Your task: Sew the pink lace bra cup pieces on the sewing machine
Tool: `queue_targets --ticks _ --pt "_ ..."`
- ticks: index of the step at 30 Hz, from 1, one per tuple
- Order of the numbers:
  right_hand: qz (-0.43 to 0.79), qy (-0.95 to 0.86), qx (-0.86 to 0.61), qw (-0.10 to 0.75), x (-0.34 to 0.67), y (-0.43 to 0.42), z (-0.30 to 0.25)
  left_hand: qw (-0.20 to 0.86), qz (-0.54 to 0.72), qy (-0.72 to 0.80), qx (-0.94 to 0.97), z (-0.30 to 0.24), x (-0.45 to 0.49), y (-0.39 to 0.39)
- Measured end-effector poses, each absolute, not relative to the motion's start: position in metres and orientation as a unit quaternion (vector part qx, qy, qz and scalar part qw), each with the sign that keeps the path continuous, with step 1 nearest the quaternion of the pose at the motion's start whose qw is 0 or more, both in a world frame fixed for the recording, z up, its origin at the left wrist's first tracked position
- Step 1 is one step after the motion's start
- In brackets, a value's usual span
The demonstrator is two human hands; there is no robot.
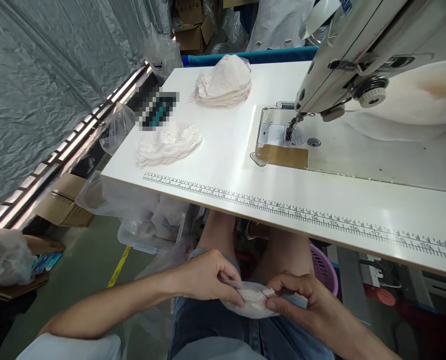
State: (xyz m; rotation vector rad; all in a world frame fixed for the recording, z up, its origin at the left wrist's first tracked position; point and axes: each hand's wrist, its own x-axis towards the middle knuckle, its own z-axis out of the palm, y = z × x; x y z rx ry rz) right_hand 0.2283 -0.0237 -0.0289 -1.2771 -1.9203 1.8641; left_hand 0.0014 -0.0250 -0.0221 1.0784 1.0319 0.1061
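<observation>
Above my lap, my left hand point(217, 280) pinches one side of a small, thin white fabric piece point(253, 302). At its other side, my right hand point(298, 297) grips the edge between thumb and fingers. The piece bulges downward between both hands, and a short dark line shows along its upper edge. On the white table, a lace-edged white fabric piece point(168, 145) lies near the left end. Behind it is a stack of pale fabric pieces point(225, 82) with reddish edges.
A sewing machine point(339, 65) stands at the right on the white table point(223, 150), its presser foot over the metal plate. A printed ruler point(283, 207) runs along the front edge. Plastic bags point(140, 210) hang at the left; a purple basket point(324, 267) sits below.
</observation>
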Motion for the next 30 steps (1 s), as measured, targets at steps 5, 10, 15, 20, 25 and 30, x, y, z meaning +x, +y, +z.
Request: queue_targets --ticks 5,10,15,20,25,30 --pt "0.625 -0.649 -0.424 0.092 0.227 -0.026 -0.033 0.731 0.031 0.45 0.512 -0.017 0.0 -0.023" --pt "0.632 -0.651 -0.414 0.076 0.226 -0.027 -0.031 0.723 0.034 0.429 0.541 -0.018 0.011 -0.023" --pt "0.637 -0.646 -0.415 0.067 0.231 -0.029 -0.032 0.73 0.029 0.462 0.502 -0.022 0.017 -0.026" --pt "0.603 -0.667 -0.433 0.06 0.23 -0.033 -0.036 0.701 0.031 0.483 0.524 -0.018 0.018 -0.027" --pt "0.596 -0.677 -0.425 0.078 0.228 -0.035 -0.039 0.693 0.037 0.482 0.536 -0.015 0.017 -0.025" --pt "0.602 -0.673 -0.423 0.074 0.23 -0.036 -0.041 0.683 0.033 0.482 0.547 -0.017 0.015 -0.026"
